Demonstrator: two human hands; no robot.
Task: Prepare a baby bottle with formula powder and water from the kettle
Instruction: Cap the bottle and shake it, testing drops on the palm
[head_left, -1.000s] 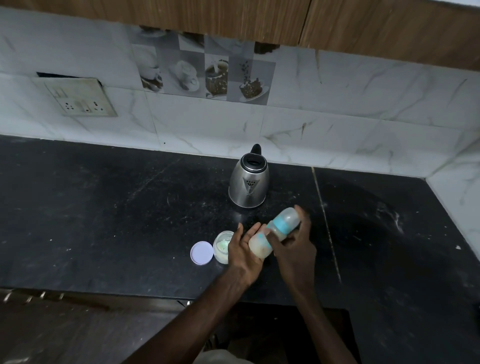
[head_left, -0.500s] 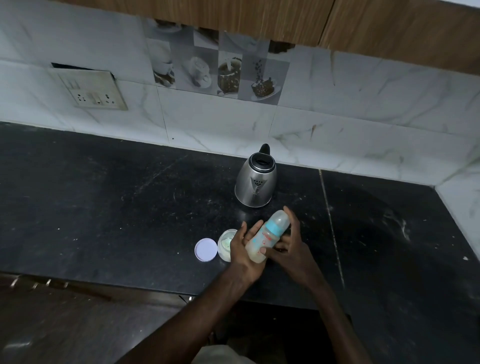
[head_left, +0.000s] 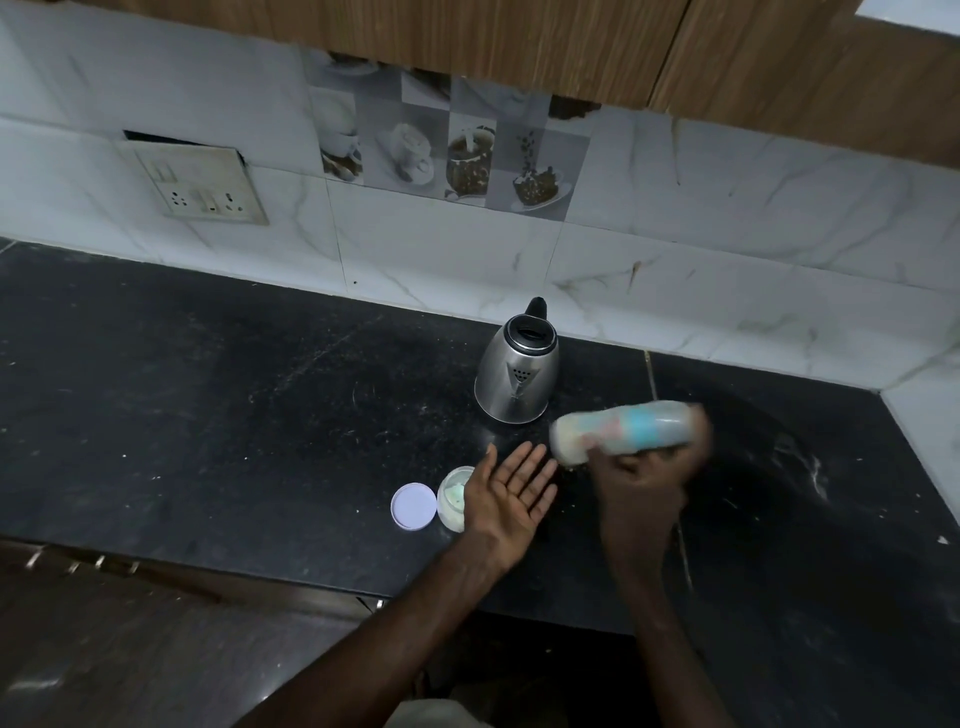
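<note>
My right hand (head_left: 644, 478) grips a baby bottle (head_left: 623, 428) with a blue band, held sideways above the black counter and blurred by motion; pale liquid fills its left end. Just left of the bottle, my left hand (head_left: 511, 486) is spread flat, palm up, fingers straight, holding nothing. A steel kettle (head_left: 517, 376) with a black lid stands behind the hands, near the wall. An open white formula jar (head_left: 452, 496) sits partly hidden behind my left palm, with its round lid (head_left: 413, 505) lying flat beside it.
The black stone counter (head_left: 208, 415) runs left and right, with its front edge near my body. A marble-tiled wall (head_left: 727, 270) rises behind the kettle, a socket plate (head_left: 200, 184) is mounted at the left, and wooden cabinets (head_left: 519, 41) hang overhead.
The bottle has left my left palm and swung right and up in my right hand, now lying sideways. My left hand has opened flat, palm up.
</note>
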